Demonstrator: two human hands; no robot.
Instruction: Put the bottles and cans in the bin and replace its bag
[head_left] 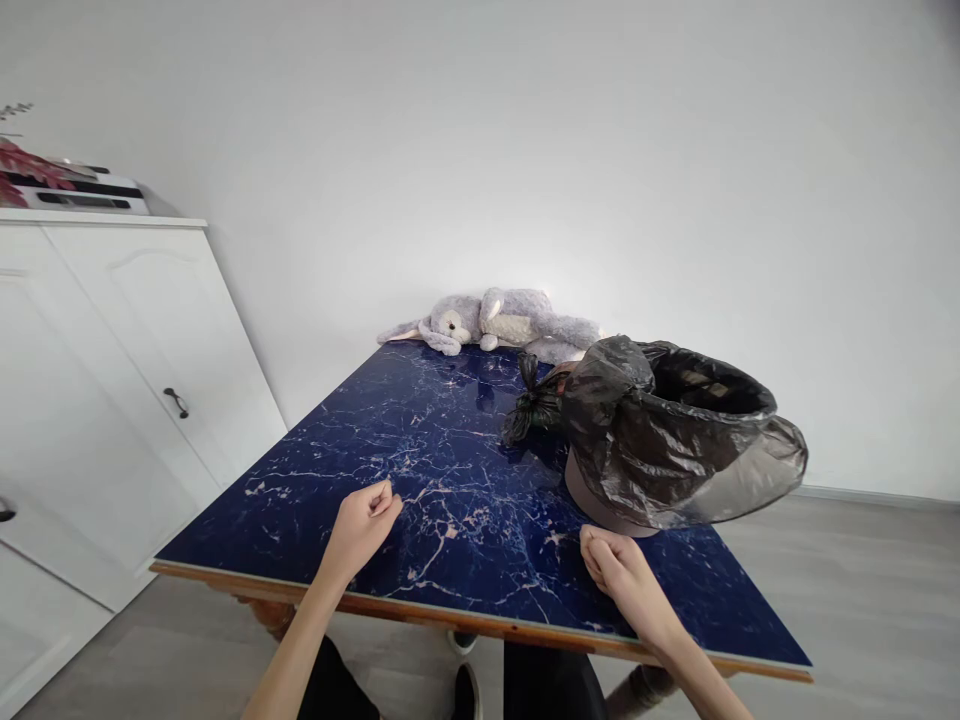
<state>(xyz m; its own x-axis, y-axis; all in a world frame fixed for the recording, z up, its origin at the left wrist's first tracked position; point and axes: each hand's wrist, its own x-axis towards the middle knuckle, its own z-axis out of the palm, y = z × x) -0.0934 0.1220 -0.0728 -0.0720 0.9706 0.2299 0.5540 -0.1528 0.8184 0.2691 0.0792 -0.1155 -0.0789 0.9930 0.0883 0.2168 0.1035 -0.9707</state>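
Observation:
Both fists rest at the near part of a blue marble-patterned table [420,480]. My left hand [367,525] is closed on the left side, with nothing showing in it. My right hand [619,570] is also a closed fist, just in front of a trash can [600,497] lined with a loose black plastic bag [637,440]. The bag hangs over the rim and covers most of the can. Left of the can lies a knotted black trash bag [536,400], partly hidden behind the liner.
A grey plush rabbit [510,320] lies on its side along the table's far edge, against the wall. To the left stands a white cabinet [127,350] with dark handles; a white device [90,190] and red leaves [34,165] are on top. The table's wooden edge [480,625] runs close to my legs.

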